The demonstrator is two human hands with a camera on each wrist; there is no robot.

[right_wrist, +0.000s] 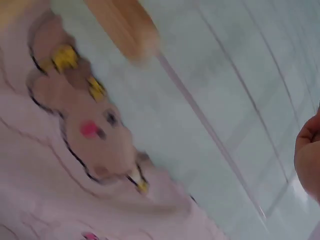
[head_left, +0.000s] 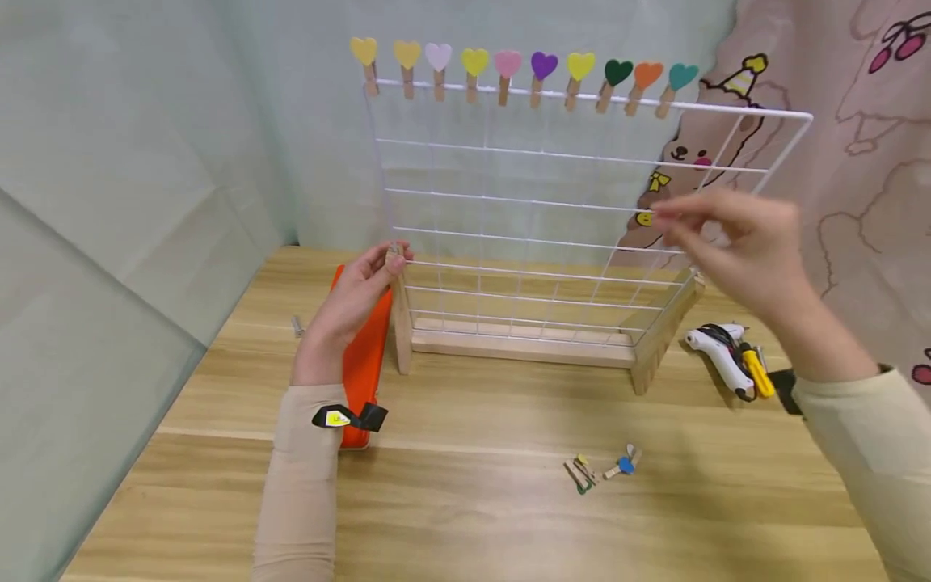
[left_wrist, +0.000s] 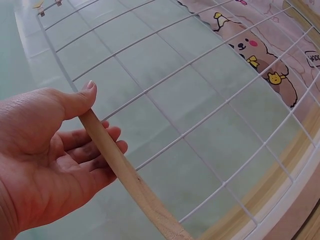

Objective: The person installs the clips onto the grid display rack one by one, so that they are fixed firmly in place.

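A white wire grid rack [head_left: 727, 108] stands upright in a wooden base [head_left: 524, 347]. My left hand [head_left: 347, 295] grips the top of its left wooden post [left_wrist: 120, 162], thumb on the near side and fingers curled behind. Along the top wire sits a row of small wooden clothespins with coloured hearts, ending at the right in a teal heart clothespin [head_left: 682, 78]. In front of the grid's right half is my right hand [head_left: 742, 242], raised, thumb and forefinger drawn together; I cannot tell whether something small lies between them. The right wrist view is blurred and shows only part of that hand [right_wrist: 307, 160].
Several loose heart clothespins [head_left: 582, 475] lie on the wooden table [head_left: 451, 501] in front of the rack. An orange case [head_left: 367, 364] is beside the left post. To the right are a white glue gun [head_left: 720, 364] and a yellow-handled tool [head_left: 758, 372]. A patterned curtain [head_left: 865, 242] hangs behind.
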